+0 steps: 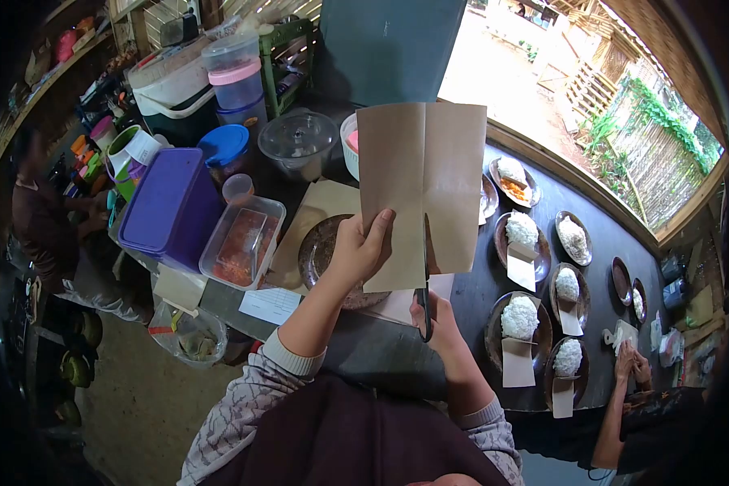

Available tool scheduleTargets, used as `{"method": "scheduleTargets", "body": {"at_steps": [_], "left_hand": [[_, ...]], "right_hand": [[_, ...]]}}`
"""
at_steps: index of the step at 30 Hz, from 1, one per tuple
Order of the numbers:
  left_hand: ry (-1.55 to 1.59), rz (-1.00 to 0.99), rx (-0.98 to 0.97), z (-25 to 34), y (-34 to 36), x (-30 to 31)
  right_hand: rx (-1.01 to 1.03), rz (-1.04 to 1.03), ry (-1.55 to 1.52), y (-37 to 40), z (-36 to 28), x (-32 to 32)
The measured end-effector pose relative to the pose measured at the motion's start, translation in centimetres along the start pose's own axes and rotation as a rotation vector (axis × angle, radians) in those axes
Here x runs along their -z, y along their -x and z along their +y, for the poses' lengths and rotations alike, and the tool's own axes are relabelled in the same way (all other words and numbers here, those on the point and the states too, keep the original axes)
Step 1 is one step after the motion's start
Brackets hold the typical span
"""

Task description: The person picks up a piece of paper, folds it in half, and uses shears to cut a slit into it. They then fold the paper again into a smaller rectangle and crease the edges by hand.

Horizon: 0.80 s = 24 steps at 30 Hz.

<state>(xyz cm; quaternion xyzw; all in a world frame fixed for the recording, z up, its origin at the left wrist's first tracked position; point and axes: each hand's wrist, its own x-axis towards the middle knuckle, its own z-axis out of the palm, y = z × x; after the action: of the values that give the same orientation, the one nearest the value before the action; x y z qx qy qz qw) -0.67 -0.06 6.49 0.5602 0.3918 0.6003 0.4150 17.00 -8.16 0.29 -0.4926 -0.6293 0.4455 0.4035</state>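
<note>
My left hand point(361, 247) grips a sheet of brown paper point(393, 174) by its left side, thumb on top, holding it up above the table. A crease runs down the middle of the sheet. In my right hand point(439, 320) is a pair of scissors point(426, 312) with black handles. Their blades point away from me and lie along the crease, with the lower part of the paper between them. Beneath my left forearm a dark round plate point(320, 251) is partly hidden, resting on more brown paper point(332, 197).
Several brown plates of white rice, one rice mound point(520, 317) among them, stand on the right. Left are a purple container point(164, 206), a clear tub of red food point(239, 251) and a lidded bowl point(298, 142). Another person's hands point(633, 364) work at the far right; a person point(44, 219) stands left.
</note>
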Motion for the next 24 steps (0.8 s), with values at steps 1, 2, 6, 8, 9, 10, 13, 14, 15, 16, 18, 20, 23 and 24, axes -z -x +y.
{"method": "scheduleTargets", "body": {"at_steps": [1,2,6,8,9,10,13,14,15,16,18,20,23,24], "left_hand": [[0.000,0.000,0.000,0.0,0.0,0.0],[-0.008,0.002,-0.006,0.1,0.0,0.0],[-0.018,0.017,-0.031,0.2,0.0,0.0],[-0.005,-0.008,-0.010,-0.1,0.1,0.1],[0.008,-0.033,0.011,-0.1,0.1,0.1],[0.008,-0.033,0.010,-0.1,0.1,0.1],[-0.050,-0.107,0.016,-0.1,0.3,0.0],[-0.038,-0.117,0.030,0.0,0.5,-0.3],[-0.026,-0.128,0.044,0.1,0.6,-0.6],[-0.039,-0.129,-0.006,0.0,0.6,-0.8],[-0.025,-0.145,0.003,0.2,0.8,-1.0],[-0.010,-0.161,0.012,0.4,0.9,-1.1],[0.027,-0.164,0.069,0.6,1.0,-1.1],[0.010,-0.157,0.043,0.8,1.0,-1.1]], "right_hand": [[0.001,0.006,-0.006,0.0,-0.1,0.0],[0.002,0.006,-0.006,0.0,-0.1,-0.1],[0.002,0.024,0.032,0.0,0.0,-0.1],[0.007,0.027,0.048,0.0,0.3,-0.1],[0.036,0.023,0.011,0.0,0.5,-0.2],[0.066,0.019,-0.025,0.0,0.7,-0.1],[0.080,-0.016,-0.005,0.1,0.9,0.3],[0.079,-0.015,-0.005,0.0,0.9,0.3],[0.133,-0.020,-0.037,-0.1,0.7,0.3],[0.187,-0.025,-0.069,-0.2,0.7,0.3],[0.155,-0.036,-0.084,-0.1,0.7,0.5],[0.124,-0.048,-0.098,-0.1,0.8,0.5],[0.171,-0.043,-0.097,-0.2,0.9,0.5],[0.145,-0.038,-0.101,-0.1,0.5,0.5]]}}
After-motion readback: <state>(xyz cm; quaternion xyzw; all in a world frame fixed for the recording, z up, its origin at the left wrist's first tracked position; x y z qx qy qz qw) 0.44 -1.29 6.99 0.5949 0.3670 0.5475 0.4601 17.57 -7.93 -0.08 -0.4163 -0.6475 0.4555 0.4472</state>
